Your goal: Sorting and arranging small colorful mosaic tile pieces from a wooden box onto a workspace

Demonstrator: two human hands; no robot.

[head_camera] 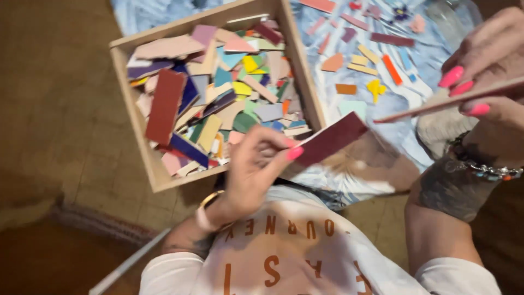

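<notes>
Left hand [256, 169]: fingers curled, thumb and forefinger pinched on one end of a dark red rectangular tile [330, 139]; tile sticks out to the right, held in the air just past the near right corner of the wooden box [305, 82]; gold bangle [206, 210] on that wrist. Right hand [488, 71]: fingers closed around a long thin pinkish tile strip [447, 101], seen edge-on, slanting down to the left; beaded bracelet [486, 170] at the wrist.

Edges and room: box is full of mixed coloured tile shards [229, 93], piled to the rim, a large dark red slab [165, 106] on its left side; box sits on a brown tiled floor [60, 109], its right side over or against a blue-white patterned sheet [415, 87], cannot tell which; loose shards [363, 63] are scattered on the sheet, well apart from each other; open sheet between the two hands; bare floor left of the box.

Hard to make out: whole frame motion-blurred; right hand cut off by the frame edge, fingertip contact on the strip unclear; a pale shape [442, 128] below the strip is too blurred to identify; white rod [128, 265] at bottom left cut off.
</notes>
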